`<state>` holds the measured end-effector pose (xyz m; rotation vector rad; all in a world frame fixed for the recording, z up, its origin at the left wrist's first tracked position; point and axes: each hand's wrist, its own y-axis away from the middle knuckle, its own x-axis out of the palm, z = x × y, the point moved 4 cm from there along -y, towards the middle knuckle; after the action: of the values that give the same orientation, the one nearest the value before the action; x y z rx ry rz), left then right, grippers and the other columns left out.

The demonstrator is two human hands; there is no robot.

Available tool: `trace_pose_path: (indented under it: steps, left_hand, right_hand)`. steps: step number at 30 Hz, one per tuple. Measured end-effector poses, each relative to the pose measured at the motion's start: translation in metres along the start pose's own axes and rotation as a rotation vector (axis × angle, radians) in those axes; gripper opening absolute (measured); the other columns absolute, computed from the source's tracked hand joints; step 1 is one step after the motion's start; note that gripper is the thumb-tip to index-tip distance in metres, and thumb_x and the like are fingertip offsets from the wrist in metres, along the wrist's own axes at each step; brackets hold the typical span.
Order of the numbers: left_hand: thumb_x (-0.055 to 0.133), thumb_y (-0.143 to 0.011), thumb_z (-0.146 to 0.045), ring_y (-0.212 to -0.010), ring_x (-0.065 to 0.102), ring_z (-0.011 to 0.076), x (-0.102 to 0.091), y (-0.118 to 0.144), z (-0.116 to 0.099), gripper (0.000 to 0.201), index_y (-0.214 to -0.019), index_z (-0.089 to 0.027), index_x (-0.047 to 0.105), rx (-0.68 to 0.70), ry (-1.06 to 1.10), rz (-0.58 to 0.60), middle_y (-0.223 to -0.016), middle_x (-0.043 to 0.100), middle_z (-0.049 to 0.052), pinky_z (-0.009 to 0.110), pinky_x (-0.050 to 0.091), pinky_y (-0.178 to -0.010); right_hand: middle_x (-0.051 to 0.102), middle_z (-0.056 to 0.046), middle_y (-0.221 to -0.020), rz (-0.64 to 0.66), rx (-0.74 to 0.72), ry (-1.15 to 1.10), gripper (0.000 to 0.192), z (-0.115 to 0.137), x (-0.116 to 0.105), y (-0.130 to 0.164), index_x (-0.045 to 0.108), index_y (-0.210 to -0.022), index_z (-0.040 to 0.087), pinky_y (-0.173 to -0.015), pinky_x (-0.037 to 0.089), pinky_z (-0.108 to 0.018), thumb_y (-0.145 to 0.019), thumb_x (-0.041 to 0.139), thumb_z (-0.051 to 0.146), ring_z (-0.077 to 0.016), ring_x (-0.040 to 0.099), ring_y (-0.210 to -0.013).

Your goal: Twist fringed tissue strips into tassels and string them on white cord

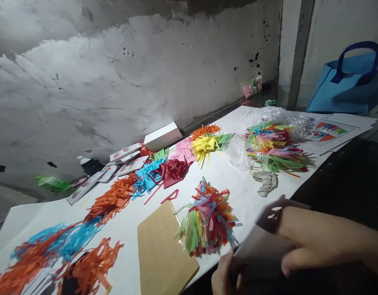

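Two hands sit low at the right of my feed, both on one dark grey sheet of card [262, 250]. Right hand [314, 237]: fingers curled over the sheet's upper edge, thumb underneath, pinching it. Left hand [222, 274]: only fingertips and part of the palm in frame at the bottom edge, closed against the sheet's lower left corner. The sheet is blurred and held just off the table's near edge; I cannot tell whether it touches the tabletop.

Just beside the sheet, to its left, a mixed-colour tuft of cut paper strips [207, 219] lies on the white table covering [244, 192]. Left of that, a brown cardboard panel [164, 250] lies flat, one corner over the table edge.

Farther out: a crumpled grey rag [265, 181] above the hands. Behind it, a multicoloured strip bundle [273, 149] rests on clear plastic wrap [281, 116]. Across the middle run separate piles: yellow strips [205, 146], dark red strips [174, 170], blue strips [147, 175], orange strips [113, 200].

Near the wall, a white box [162, 136] and several small printed cards [125, 152]. Far right, a blue tote bag [348, 82] stands beyond printed sheets [328, 131]. A small glue bottle [259, 82] stands against the wall.
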<state>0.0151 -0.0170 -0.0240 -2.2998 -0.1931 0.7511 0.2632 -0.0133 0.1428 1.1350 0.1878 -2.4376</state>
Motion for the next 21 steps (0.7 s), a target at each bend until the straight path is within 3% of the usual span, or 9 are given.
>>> trace_pose_path:
  steps: [3,6,9,12,14,16,18,19,21]
  left_hand:
    - [0.054,-0.098,-0.025,-0.093,0.075,0.0256,0.004,-0.012,-0.021,0.037,-0.134,-0.027,0.06,0.177,-0.011,0.063,-0.103,0.076,0.01,0.037,0.062,-0.079]
    - [0.059,-0.096,-0.037,-0.118,0.066,0.0347,0.011,-0.019,-0.04,0.066,-0.156,-0.021,0.035,0.247,-0.04,0.141,-0.125,0.07,0.019,0.051,0.056,-0.097]
    - [0.058,-0.096,-0.035,-0.106,0.074,0.0296,0.015,-0.021,-0.046,0.068,-0.156,-0.017,0.031,0.2,0.095,0.278,-0.121,0.073,0.019,0.038,0.061,-0.087]
    - [0.051,-0.099,-0.033,-0.082,0.079,0.0246,0.01,-0.026,-0.04,0.038,-0.134,-0.022,0.06,0.193,0.144,0.402,-0.103,0.08,0.012,0.03,0.062,-0.072]
    - [0.047,-0.1,-0.043,-0.068,0.077,0.0241,0.003,-0.033,-0.031,0.034,-0.114,-0.023,0.071,0.129,0.104,0.434,-0.085,0.08,0.009,0.029,0.061,-0.062]
    - [0.043,-0.1,-0.055,-0.061,0.075,0.025,-0.007,-0.042,-0.02,0.046,-0.104,-0.022,0.075,-0.042,0.041,0.368,-0.073,0.078,0.009,0.03,0.058,-0.055]
    - [0.04,-0.098,-0.063,-0.066,0.075,0.0276,-0.018,-0.05,-0.011,0.055,-0.1,-0.02,0.076,-0.231,0.007,0.228,-0.076,0.078,0.011,0.032,0.059,-0.058]
    - [0.04,-0.097,-0.066,-0.072,0.075,0.0293,-0.022,-0.052,-0.009,0.059,-0.097,-0.02,0.076,-0.291,0.023,0.177,-0.08,0.078,0.013,0.034,0.059,-0.062]
    - [0.043,-0.093,-0.069,-0.081,0.074,0.0315,-0.026,-0.055,-0.008,0.061,-0.09,-0.019,0.077,-0.36,0.09,0.127,-0.084,0.078,0.014,0.037,0.06,-0.07]
  right_hand:
    - [0.078,-0.003,-0.088,0.165,-0.024,-0.088,0.017,0.006,-0.005,-0.009,0.079,-0.092,0.022,-0.067,0.048,-0.028,-0.08,0.068,0.019,-0.0233,0.072,-0.08]
    - [0.079,-0.003,-0.094,0.315,-0.094,-0.058,0.028,0.018,0.005,-0.014,0.08,-0.099,0.023,-0.069,0.048,-0.028,-0.088,0.056,0.015,-0.0217,0.072,-0.084]
    - [0.078,-0.002,-0.08,0.338,-0.138,0.061,0.027,0.034,0.014,-0.013,0.08,-0.097,0.023,-0.054,0.043,-0.024,-0.088,0.056,0.014,-0.0184,0.07,-0.066]
    - [0.075,-0.002,-0.069,0.171,-0.246,0.146,0.023,0.051,0.01,-0.005,0.078,-0.089,0.021,-0.045,0.042,-0.024,-0.079,0.062,0.008,-0.0175,0.065,-0.052]
    - [0.077,-0.003,-0.081,-0.054,-0.328,0.158,0.027,0.051,0.003,0.005,0.077,-0.097,0.024,-0.06,0.053,-0.028,-0.082,0.061,0.008,-0.0213,0.071,-0.066]
    - [0.076,-0.006,-0.11,-0.467,-0.324,0.131,0.037,0.037,-0.003,0.018,0.07,-0.122,0.031,-0.088,0.056,-0.038,-0.089,0.061,0.015,-0.027,0.072,-0.098]
    - [0.065,-0.008,-0.134,-0.929,-0.209,0.004,0.056,0.009,0.006,0.035,0.053,-0.143,0.036,-0.104,0.05,-0.047,-0.09,0.071,0.032,-0.0318,0.063,-0.122]
    - [0.059,-0.011,-0.143,-1.0,-0.117,-0.131,0.075,-0.007,0.021,0.037,0.044,-0.15,0.033,-0.107,0.049,-0.05,-0.084,0.077,0.046,-0.0355,0.057,-0.129]
    - [0.061,-0.015,-0.14,-0.841,0.041,-0.444,0.105,-0.031,0.065,0.027,0.038,-0.155,0.028,-0.097,0.057,-0.047,-0.068,0.081,0.068,-0.038,0.061,-0.124]
